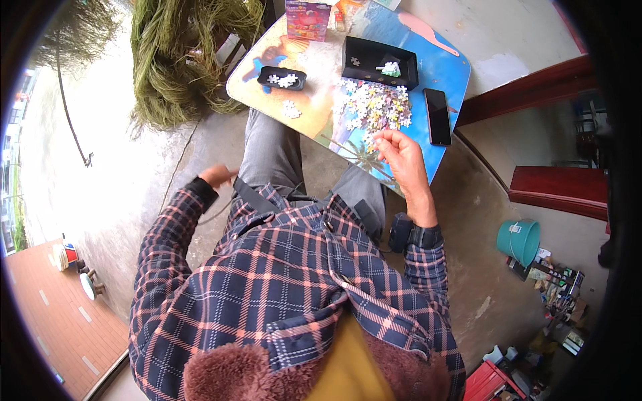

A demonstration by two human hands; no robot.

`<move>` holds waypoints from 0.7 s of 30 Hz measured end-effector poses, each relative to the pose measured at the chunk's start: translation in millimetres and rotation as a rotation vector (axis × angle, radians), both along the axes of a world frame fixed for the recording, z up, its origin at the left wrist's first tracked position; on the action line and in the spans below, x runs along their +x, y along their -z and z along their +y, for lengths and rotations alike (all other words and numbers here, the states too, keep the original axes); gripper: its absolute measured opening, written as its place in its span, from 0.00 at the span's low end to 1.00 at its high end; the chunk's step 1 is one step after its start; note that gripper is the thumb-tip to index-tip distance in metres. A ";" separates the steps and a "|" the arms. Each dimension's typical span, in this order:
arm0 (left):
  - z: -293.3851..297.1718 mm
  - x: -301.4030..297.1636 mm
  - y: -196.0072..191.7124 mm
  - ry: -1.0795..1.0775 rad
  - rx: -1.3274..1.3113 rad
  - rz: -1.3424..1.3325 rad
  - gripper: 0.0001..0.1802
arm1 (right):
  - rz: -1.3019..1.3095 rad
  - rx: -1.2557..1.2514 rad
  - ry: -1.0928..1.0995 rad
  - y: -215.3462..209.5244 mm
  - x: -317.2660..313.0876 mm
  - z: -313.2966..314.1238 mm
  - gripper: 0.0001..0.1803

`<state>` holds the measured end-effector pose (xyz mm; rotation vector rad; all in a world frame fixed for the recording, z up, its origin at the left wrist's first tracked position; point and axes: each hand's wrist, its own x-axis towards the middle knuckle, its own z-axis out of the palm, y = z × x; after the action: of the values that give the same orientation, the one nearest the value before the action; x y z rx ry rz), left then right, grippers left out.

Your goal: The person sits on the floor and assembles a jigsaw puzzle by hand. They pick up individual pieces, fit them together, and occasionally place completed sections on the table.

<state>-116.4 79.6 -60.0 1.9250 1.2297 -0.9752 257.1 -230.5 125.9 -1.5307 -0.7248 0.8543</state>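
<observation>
A loose heap of small jigsaw puzzle pieces [378,105], many with their pale backs up, lies on the picture-printed table [317,110]. At the heap's near edge my right hand [404,160] is closed, thumb and forefinger pinched together; what is between them is too small to make out. My left hand [217,175] hangs low beside my left thigh, away from the table, its fingers blurred and partly hidden. Beyond the heap stands a black box [380,59] with a few pieces inside. A small black tray [264,79] to the left holds several white pieces, and a little cluster of pieces [291,109] lies in front of it.
A black phone [438,117] lies at the table's right side. Toward the far edge are a pink flat tool [428,33] and a pink printed box [307,20]. Green strands [174,60] hang at the far left. A teal bucket [518,242] stands on the right.
</observation>
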 end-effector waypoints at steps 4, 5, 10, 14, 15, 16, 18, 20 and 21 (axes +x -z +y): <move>12.8 41.6 -127.9 -0.561 -0.008 -0.758 0.21 | 0.000 0.002 -0.084 -16.4 -14.3 14.5 0.08; 5.7 54.4 -152.9 -0.561 -0.190 -1.021 0.17 | -0.005 0.056 -0.134 -22.8 -15.8 22.4 0.08; -52.8 139.9 -204.3 -1.156 -1.319 -1.350 0.26 | -0.223 -0.002 -0.147 -51.1 -33.3 62.0 0.08; -78.8 185.2 -197.6 -1.093 -1.796 -1.366 0.35 | -0.469 0.078 -0.099 -55.9 -52.5 83.6 0.07; -77.5 192.3 -193.7 -1.083 -1.875 -1.347 0.35 | -0.577 0.084 -0.118 -57.1 -51.2 87.5 0.09; -74.1 196.5 -189.5 -1.029 -1.879 -1.353 0.36 | -0.691 0.048 -0.091 -55.0 -51.1 94.2 0.10; -67.0 199.3 -180.8 -1.002 -1.877 -1.352 0.38 | -0.869 0.023 -0.080 -51.9 -51.2 103.2 0.12; -61.5 197.7 -172.0 -0.990 -1.826 -1.352 0.39 | -0.995 -0.010 -0.087 -48.4 -51.2 113.4 0.13; -60.1 196.0 -168.9 -0.991 -1.770 -1.354 0.39 | -1.021 0.002 -0.100 -47.5 -51.9 117.1 0.14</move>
<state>79.6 19.5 108.9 0.0945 0.0391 0.1172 205.2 -113.3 173.3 -1.9129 -1.5281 0.0686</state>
